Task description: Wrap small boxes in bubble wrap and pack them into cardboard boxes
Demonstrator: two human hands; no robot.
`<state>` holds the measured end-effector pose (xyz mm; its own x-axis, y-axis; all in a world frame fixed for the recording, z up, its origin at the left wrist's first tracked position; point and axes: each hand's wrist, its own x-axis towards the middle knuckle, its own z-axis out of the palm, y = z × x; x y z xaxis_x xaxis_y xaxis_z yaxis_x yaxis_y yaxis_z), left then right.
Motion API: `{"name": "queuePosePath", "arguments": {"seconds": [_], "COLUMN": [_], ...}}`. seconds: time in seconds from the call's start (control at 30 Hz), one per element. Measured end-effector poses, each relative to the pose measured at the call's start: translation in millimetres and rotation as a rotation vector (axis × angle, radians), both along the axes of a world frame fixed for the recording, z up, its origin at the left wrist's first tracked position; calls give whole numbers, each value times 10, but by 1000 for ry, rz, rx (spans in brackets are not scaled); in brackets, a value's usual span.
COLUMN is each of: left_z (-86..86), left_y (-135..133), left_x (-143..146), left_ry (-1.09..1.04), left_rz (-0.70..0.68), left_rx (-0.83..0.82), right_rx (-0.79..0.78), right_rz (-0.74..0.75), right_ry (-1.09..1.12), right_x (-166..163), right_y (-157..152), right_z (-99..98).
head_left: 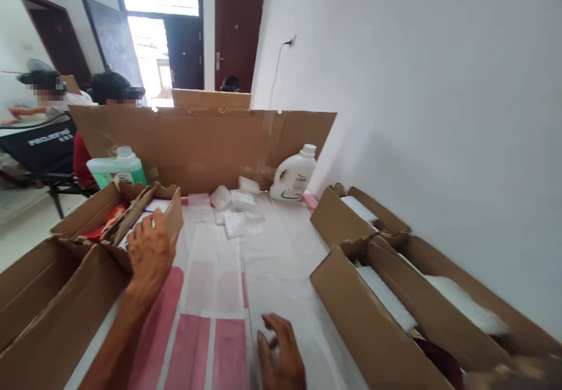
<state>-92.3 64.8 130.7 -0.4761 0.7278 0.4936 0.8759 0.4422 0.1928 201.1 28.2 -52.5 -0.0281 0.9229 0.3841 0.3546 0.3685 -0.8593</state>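
Red packet point(108, 223) lies in open carton point(85, 211), left of frame. Left hand point(151, 246) reaches over neighbouring box point(177, 217), white packs point(158, 204) inside; whether it grips one, cannot tell. Bubble-wrap pieces point(235, 199) lie near centre on cloth point(285, 243). Right hand point(283, 355), bottom centre, released, fingers half-curled. White bottle point(294, 176) stands right of centre.

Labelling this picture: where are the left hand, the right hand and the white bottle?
Left hand point(151, 249): head view, its back.
Right hand point(286, 356): head view, its back.
White bottle point(294, 178): head view, its body.
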Motion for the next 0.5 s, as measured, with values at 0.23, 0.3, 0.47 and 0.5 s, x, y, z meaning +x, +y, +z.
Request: {"name": "queuePosePath", "arguments": {"seconds": [0.23, 0.3, 0.47, 0.5], "left_z": [-106, -148, -351, -413], "left_y": [-42, -66, -335, -409], "left_x": [-226, -255, -356, -381], "left_ry": [70, 67, 43, 54], "left_rz": [-47, -97, -354, -405], "left_rx": [-194, -138, 90, 125], "right_rx": [119, 63, -3, -9], "right_rz": [173, 162, 200, 198], "right_ry": [-508, -610, -601, -584], "right_x": [-640, -840, -1167, -1184], "right_y": [1637, 2033, 2589, 2644], "right_z": [509, 531, 396, 371]}}
